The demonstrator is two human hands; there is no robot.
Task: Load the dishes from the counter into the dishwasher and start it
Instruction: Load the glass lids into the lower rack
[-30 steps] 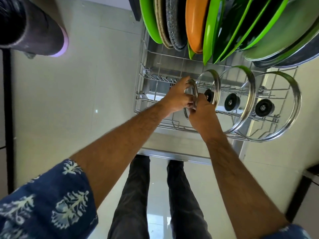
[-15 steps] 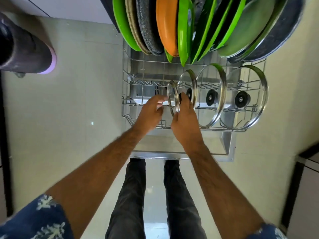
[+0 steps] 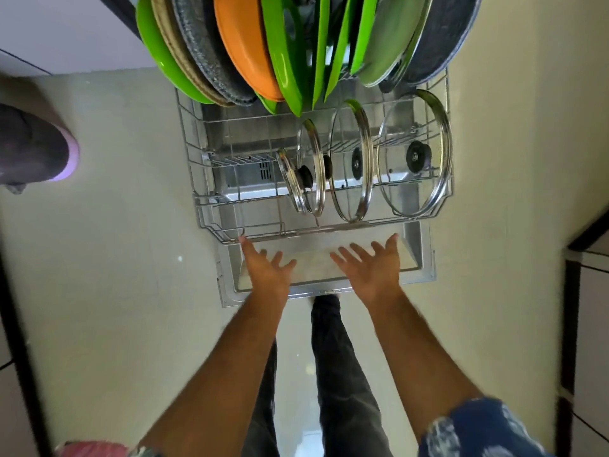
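The dishwasher rack (image 3: 211,222) is pulled out over the open door (image 3: 425,255), and both hands hover flat above that door with fingers spread — neither grasps anything. The left hand (image 3: 267,268) reaches toward the rack's front rail, its longest fingertip right at the wire; whether it touches I cannot tell. The right hand (image 3: 372,268) sits just short of the same rail. Four glass lids stand on edge in the rack's near row: a small lid (image 3: 291,183) leaning against a second lid (image 3: 313,166), then a larger lid (image 3: 352,159) and the largest lid (image 3: 415,153) at the right. Behind them a row of plates stands upright — green ones, an orange plate (image 3: 244,44) and dark speckled ones.
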